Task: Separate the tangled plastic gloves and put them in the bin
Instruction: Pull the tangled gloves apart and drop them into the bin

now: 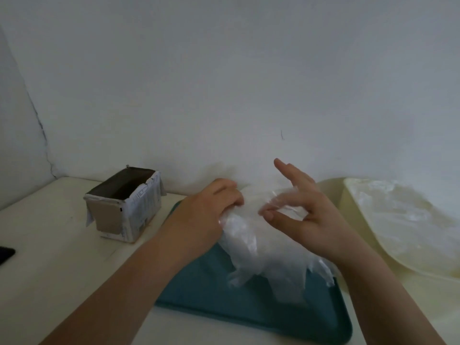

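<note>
Both grips are closed on plastic. The left grip has its fingers curled over the top of the gloves. The right grip pinches a thin edge of film between thumb and forefinger, and its other fingers stand straight up. The two grips are near each other, with only a short stretch of film between them.

The wall fills the upper half of the view. The table is pale and carries everything. On its right side lies a pale sheet with a shiny cover, apart from the work. A teal tray sits in the middle, under the hands. The gloves hang down from the two grips as one cloudy bundle, and their lower tips reach the tray — how many are in it I cannot tell. The bin, a small box with a dark inside and an open top, stands on the table left of the tray, near the wall. A black thing shows at the left edge.

In my judgement no glove is free yet, so the step in hand is to pull one out. The bin lies left of both grips, and the left grip is the nearer one — the right grip would have to cross over the bundle.
</note>
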